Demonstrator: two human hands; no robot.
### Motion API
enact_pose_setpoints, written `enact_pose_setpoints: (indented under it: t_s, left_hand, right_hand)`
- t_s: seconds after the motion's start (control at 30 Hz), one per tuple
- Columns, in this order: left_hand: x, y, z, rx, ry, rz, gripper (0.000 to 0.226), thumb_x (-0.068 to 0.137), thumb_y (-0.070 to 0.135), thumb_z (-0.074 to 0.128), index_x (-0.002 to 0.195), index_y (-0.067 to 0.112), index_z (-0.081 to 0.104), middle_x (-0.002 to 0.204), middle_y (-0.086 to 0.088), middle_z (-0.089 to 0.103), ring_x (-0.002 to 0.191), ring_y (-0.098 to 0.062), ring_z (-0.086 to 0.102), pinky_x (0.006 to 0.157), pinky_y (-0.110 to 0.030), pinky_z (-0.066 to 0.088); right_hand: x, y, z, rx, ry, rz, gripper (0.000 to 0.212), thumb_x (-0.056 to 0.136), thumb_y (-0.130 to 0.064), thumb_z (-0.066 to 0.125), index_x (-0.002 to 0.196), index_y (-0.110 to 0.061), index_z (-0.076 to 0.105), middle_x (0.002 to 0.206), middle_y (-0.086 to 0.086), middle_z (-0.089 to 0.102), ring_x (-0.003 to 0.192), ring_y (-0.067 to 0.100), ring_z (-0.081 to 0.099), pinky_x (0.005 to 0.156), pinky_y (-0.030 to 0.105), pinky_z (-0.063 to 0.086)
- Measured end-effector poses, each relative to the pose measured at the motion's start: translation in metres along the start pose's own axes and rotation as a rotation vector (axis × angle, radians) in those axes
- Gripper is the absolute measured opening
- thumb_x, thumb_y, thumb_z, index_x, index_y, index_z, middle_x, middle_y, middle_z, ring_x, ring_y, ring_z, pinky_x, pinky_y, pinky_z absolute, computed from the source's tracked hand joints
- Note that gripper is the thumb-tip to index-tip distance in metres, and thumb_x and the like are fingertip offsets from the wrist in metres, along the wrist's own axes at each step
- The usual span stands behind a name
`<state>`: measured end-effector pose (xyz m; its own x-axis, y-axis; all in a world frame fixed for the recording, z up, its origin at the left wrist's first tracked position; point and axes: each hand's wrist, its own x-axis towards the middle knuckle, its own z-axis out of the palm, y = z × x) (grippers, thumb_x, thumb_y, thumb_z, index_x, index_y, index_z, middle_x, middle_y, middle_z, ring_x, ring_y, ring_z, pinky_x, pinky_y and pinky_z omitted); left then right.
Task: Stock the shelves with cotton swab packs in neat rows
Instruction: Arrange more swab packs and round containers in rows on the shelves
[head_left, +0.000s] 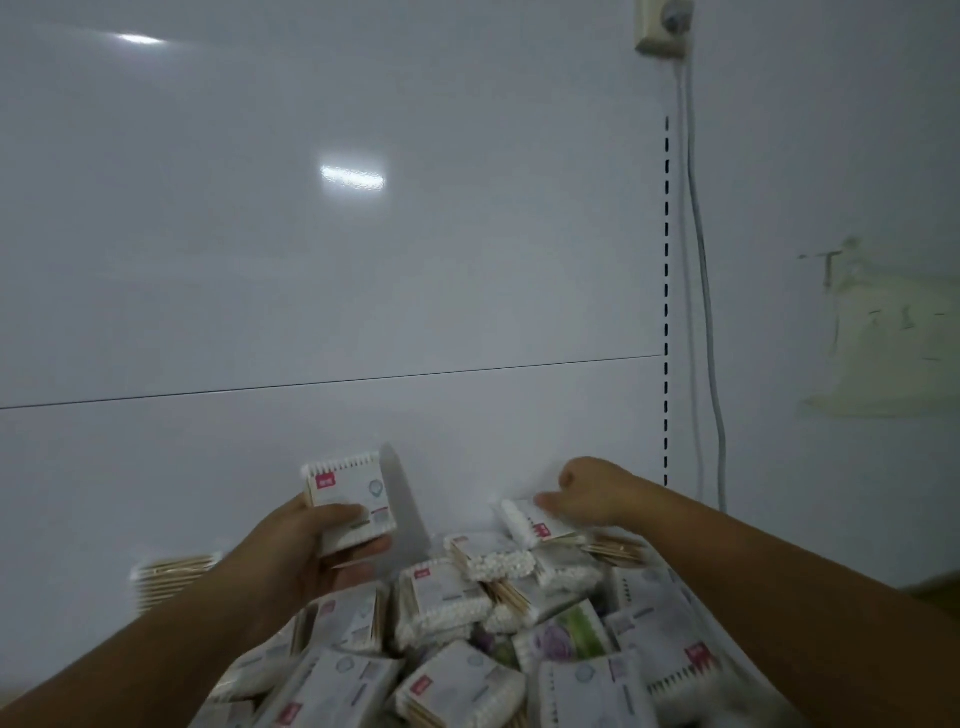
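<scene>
My left hand (317, 551) grips a white cotton swab pack (350, 493) with a red label, held upright above the heap. My right hand (592, 493) reaches to the back of the heap, its fingers pinching another white pack (530, 522) that lies tilted against the shelf's back panel. Below both hands lies a loose pile of several cotton swab packs (467, 639), lying at all angles. One more pack (171, 571) lies apart at the left, its wooden sticks showing.
A white shelf back panel (332, 260) fills the view, with a slotted upright (667, 291) at its right edge. Beside it a grey cable (701, 260) hangs from a wall socket (665, 26). A stained wall (872, 338) lies further right.
</scene>
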<state>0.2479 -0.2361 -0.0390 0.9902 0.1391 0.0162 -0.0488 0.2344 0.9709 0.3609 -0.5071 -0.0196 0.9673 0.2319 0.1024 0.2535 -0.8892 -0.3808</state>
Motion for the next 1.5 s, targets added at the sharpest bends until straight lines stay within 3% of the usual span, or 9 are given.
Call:
enact_pose_setpoints:
  t_s: [0.17, 0.47, 0.63, 0.77, 0.9, 1.07, 1.13, 1.27, 1.5]
  left_hand:
    - [-0.003, 0.002, 0.006, -0.065, -0.057, -0.092, 0.031, 0.090, 0.002, 0.044, 0.118, 0.005, 0.056, 0.104, -0.022, 0.071, 0.085, -0.033, 0.073, 0.058, -0.037, 0.061]
    - [-0.004, -0.001, -0.006, -0.174, -0.078, -0.101, 0.054, 0.072, -0.001, 0.042, 0.126, 0.000, 0.051, 0.107, -0.027, 0.069, 0.081, -0.037, 0.072, 0.053, -0.037, 0.059]
    - [-0.006, -0.008, 0.017, -0.047, -0.178, -0.001, 0.049, 0.075, 0.010, 0.065, 0.123, 0.011, 0.058, 0.109, -0.013, 0.072, 0.096, -0.028, 0.071, 0.072, -0.036, 0.059]
    - [-0.009, -0.004, 0.038, 0.015, -0.280, 0.080, 0.040, 0.077, 0.018, 0.070, 0.117, 0.013, 0.065, 0.112, -0.012, 0.071, 0.101, -0.026, 0.069, 0.074, -0.033, 0.059]
    - [-0.005, 0.002, 0.018, -0.061, -0.069, 0.077, 0.050, 0.064, 0.009, 0.071, 0.113, 0.008, 0.061, 0.098, -0.014, 0.074, 0.079, -0.024, 0.073, 0.061, -0.032, 0.059]
    - [-0.012, 0.006, -0.019, 0.037, 0.009, 0.014, 0.055, 0.060, 0.009, 0.073, 0.113, 0.008, 0.060, 0.086, -0.012, 0.074, 0.067, -0.022, 0.071, 0.053, -0.028, 0.055]
    - [-0.015, 0.006, -0.029, 0.089, 0.036, 0.015, 0.049, 0.066, 0.007, 0.074, 0.113, 0.008, 0.060, 0.085, -0.012, 0.073, 0.064, -0.020, 0.068, 0.049, -0.026, 0.052]
    - [-0.024, 0.015, -0.050, 0.133, 0.095, 0.046, 0.034, 0.081, 0.004, 0.069, 0.114, 0.006, 0.061, 0.083, -0.013, 0.072, 0.056, -0.016, 0.062, 0.044, -0.023, 0.045]
    - [-0.070, 0.029, -0.091, 0.095, 0.031, 0.112, 0.036, 0.074, 0.007, 0.073, 0.109, 0.013, 0.065, 0.077, -0.004, 0.070, 0.058, -0.013, 0.063, 0.048, -0.023, 0.046]
  right_hand:
    - [0.009, 0.001, 0.019, 0.120, -0.020, 0.034, 0.076, 0.078, -0.056, 0.069, 0.130, -0.004, 0.051, 0.129, 0.010, 0.055, 0.112, 0.022, 0.055, 0.080, 0.023, 0.042]
    - [-0.001, -0.009, -0.001, 0.652, 0.146, -0.025, 0.046, 0.069, -0.019, 0.085, 0.103, -0.015, 0.054, 0.106, 0.008, 0.063, 0.095, 0.026, 0.063, 0.085, 0.042, 0.054]
    - [-0.030, -0.048, 0.009, 0.899, -0.044, -0.135, 0.032, 0.072, -0.034, 0.082, 0.081, -0.013, 0.059, 0.079, 0.007, 0.073, 0.062, 0.013, 0.066, 0.054, 0.025, 0.049]
    - [-0.038, -0.085, 0.022, 0.778, -0.015, -0.242, 0.040, 0.078, -0.055, 0.068, 0.074, -0.017, 0.057, 0.069, -0.003, 0.068, 0.052, 0.004, 0.061, 0.042, 0.016, 0.040]
    - [-0.033, -0.069, 0.020, 0.418, 0.170, -0.361, 0.041, 0.087, -0.059, 0.054, 0.102, -0.021, 0.062, 0.100, -0.007, 0.065, 0.085, 0.006, 0.062, 0.075, 0.025, 0.051]
    - [-0.029, -0.038, 0.046, -0.268, -0.012, -0.432, 0.050, 0.078, -0.056, 0.065, 0.117, -0.024, 0.062, 0.116, -0.008, 0.059, 0.106, 0.014, 0.055, 0.090, 0.028, 0.044]
    - [-0.030, -0.044, 0.047, -0.259, 0.151, -0.504, 0.026, 0.086, -0.041, 0.059, 0.095, -0.018, 0.068, 0.097, -0.003, 0.067, 0.089, 0.015, 0.061, 0.074, 0.026, 0.044]
    - [-0.049, -0.076, 0.026, -0.068, 0.311, -0.557, 0.032, 0.092, -0.043, 0.052, 0.075, -0.020, 0.066, 0.071, -0.002, 0.066, 0.065, 0.014, 0.058, 0.062, 0.031, 0.043]
    - [-0.113, -0.198, 0.022, -0.064, 0.573, -1.080, 0.040, 0.083, -0.046, 0.058, 0.111, -0.021, 0.071, 0.112, 0.000, 0.069, 0.098, 0.019, 0.065, 0.083, 0.035, 0.052]
